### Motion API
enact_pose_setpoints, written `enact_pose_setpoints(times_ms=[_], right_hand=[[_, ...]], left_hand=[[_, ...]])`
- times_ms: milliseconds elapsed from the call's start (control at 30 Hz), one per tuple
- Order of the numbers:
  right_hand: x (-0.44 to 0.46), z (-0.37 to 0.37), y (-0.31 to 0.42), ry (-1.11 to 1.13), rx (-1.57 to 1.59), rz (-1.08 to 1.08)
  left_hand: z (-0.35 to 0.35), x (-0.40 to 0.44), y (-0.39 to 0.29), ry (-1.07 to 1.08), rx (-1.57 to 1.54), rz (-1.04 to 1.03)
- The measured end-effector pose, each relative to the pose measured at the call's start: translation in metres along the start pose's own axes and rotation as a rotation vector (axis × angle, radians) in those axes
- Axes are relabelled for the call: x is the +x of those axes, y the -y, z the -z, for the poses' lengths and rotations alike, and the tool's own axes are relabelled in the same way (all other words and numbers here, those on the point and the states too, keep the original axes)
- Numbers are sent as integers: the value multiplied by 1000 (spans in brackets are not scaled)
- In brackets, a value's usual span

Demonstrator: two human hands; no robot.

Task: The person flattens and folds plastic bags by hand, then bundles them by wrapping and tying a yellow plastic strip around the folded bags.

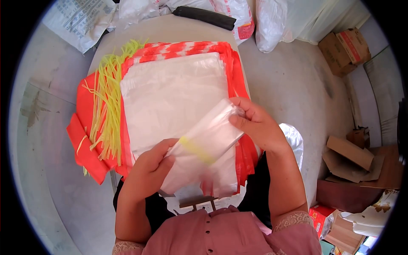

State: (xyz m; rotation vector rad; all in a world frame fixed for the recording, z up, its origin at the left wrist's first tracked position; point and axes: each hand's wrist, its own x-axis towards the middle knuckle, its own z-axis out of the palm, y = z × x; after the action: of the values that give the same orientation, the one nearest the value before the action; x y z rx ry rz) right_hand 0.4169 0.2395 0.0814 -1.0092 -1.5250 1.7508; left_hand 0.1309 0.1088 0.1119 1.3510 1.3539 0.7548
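A folded bundle of clear plastic bags (212,131) with a yellow band across it is held between my two hands, above the table. My left hand (154,166) pinches its lower left end. At the upper right end, my right hand (253,121) grips it with the thumb on top. Under the bundle lies a broad stack of clear plastic bags (174,91), resting on red-and-white plastic sheets (182,47). A loose bunch of yellow strips (108,102) is spread along the stack's left side.
Red plastic (87,127) hangs over the left edge of the table (117,38). A black roll (204,18) lies at its far end, near white sacks (80,21). Cardboard boxes (345,49) stand on the floor at right, and an open carton (352,159) is lower down.
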Motion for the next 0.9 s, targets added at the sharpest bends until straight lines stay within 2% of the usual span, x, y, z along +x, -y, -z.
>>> enact_pose_setpoints(times_ms=[67, 167, 267, 433, 600, 667, 767, 800, 867, 900], right_hand=[[3, 0, 2, -38, 17, 32], [8, 2, -1, -65, -25, 80], [11, 0, -2, -88, -143, 89], [12, -3, 4, -124, -171, -5], [18, -1, -2, -175, -179, 70], [24, 2, -12, -242, -231, 171], [37, 6, -28, -418, -389, 390], [36, 13, -27, -467, -482, 442], [25, 14, -12, -437, -521, 307], [8, 8, 10, -358, -468, 118]], left_hand=[[-4, 4, 5, 56, -225, 49], [-9, 8, 14, 127, -347, 81], [-19, 11, 20, 150, -416, 97], [-22, 14, 20, 244, -463, 126], [-22, 15, 28, 315, -486, 188], [-23, 17, 29, 316, -495, 212], [-30, 21, 36, 162, -490, 119], [-30, 22, 36, 131, -549, 157], [-32, 23, 36, 78, -674, 233], [-33, 22, 35, 57, -679, 246]])
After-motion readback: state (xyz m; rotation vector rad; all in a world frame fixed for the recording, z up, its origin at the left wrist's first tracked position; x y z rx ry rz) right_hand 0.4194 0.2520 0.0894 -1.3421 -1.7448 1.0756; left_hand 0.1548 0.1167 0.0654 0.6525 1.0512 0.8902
